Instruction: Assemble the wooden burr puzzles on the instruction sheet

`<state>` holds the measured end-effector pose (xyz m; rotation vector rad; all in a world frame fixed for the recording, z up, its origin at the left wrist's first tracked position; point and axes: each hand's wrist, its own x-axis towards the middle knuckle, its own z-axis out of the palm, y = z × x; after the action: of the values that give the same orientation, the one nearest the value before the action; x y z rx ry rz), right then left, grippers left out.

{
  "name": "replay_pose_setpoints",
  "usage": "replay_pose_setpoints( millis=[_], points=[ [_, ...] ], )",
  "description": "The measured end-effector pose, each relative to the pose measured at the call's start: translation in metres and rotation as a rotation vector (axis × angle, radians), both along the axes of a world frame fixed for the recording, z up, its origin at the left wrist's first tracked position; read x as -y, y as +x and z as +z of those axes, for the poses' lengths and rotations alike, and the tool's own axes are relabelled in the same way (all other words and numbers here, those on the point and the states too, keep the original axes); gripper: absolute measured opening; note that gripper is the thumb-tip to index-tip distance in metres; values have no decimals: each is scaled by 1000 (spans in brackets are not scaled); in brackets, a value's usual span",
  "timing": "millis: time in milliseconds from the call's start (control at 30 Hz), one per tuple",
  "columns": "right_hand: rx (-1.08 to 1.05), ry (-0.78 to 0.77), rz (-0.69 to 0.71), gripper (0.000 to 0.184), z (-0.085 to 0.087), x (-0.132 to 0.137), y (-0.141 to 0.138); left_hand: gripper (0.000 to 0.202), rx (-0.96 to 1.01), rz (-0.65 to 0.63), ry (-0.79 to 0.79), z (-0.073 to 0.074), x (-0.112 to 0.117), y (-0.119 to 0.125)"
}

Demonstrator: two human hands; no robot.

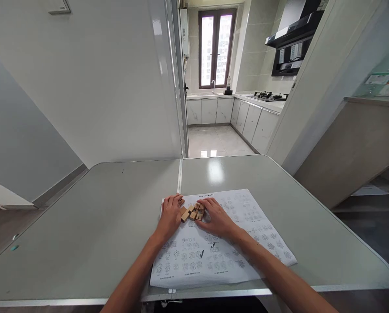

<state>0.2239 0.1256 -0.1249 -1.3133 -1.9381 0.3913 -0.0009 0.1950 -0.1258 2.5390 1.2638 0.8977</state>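
Several small notched wooden puzzle pieces (193,213) lie in a cluster on a white printed sheet (194,278). My right hand (216,218) is closed around the cluster's right side, with thumb below and fingers above a wooden block (199,215). On the left, my left hand (170,215) has its fingers curled over a wooden piece (181,202), which is partly hidden beneath them. A loose wooden piece (185,216) lies slanted between the two hands. Small diagrams and handwritten check marks cover the sheet.
A grey-green table (93,234) with a metal edge carries the sheet. Near its left edge lies a small teal bit (14,248). Behind stands a kitchen with white cabinets (209,111) and a gas stove (269,96). Plastic bottles (385,78) stand on a cabinet at right.
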Motion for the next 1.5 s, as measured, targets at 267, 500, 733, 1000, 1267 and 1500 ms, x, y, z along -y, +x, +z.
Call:
replay_pose_setpoints(
  millis=[267,500,733,1000,1267,1500],
  points=[
    [-2,-5,8,51,3,2,1,37,38,39,-7,2,0,6],
    [-2,14,-56,45,-2,-1,5,32,78,89,-41,6,3,6],
    [-19,17,5,43,0,0,7,30,211,181,-42,8,-3,5],
    [-15,-7,4,41,1,1,10,26,134,179,-50,-1,-8,3],
    [-1,-34,79,43,9,3,12,26,113,159,-37,-2,-8,3],
    [-9,-23,130,42,10,5,11,25,93,155,-65,-2,-9,3]
  ],
)
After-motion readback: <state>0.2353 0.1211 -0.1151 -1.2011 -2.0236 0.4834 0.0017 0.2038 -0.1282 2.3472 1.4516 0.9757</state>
